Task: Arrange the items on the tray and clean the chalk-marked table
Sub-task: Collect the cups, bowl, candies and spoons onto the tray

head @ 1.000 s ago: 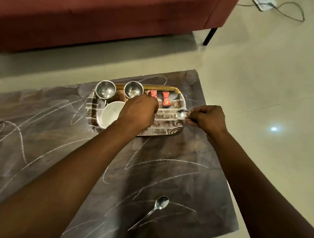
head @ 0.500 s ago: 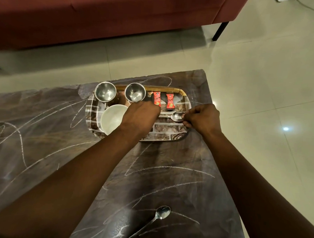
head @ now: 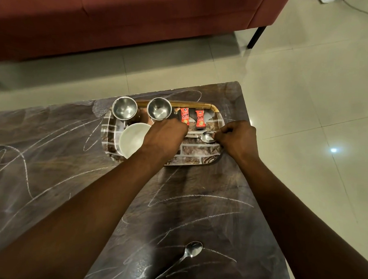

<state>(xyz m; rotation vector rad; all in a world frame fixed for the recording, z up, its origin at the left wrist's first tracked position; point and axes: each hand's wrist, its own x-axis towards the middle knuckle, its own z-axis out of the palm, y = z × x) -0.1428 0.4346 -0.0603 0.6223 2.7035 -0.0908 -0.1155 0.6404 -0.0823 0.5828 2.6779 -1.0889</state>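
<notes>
Step, judged: laying spoon (head: 207, 137) on tray (head: 199, 159).
Right hand (head: 238, 139): pinches spoon bowl.
Left hand (head: 164, 136): curled; hold indeterminate.
Next, likely: fetch second spoon (head: 192, 250).

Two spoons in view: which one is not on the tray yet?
The near spoon, lying alone on the chalk-marked table by its front edge. The far spoon already rests on the tray, its bowl pinched by the right hand.
</notes>
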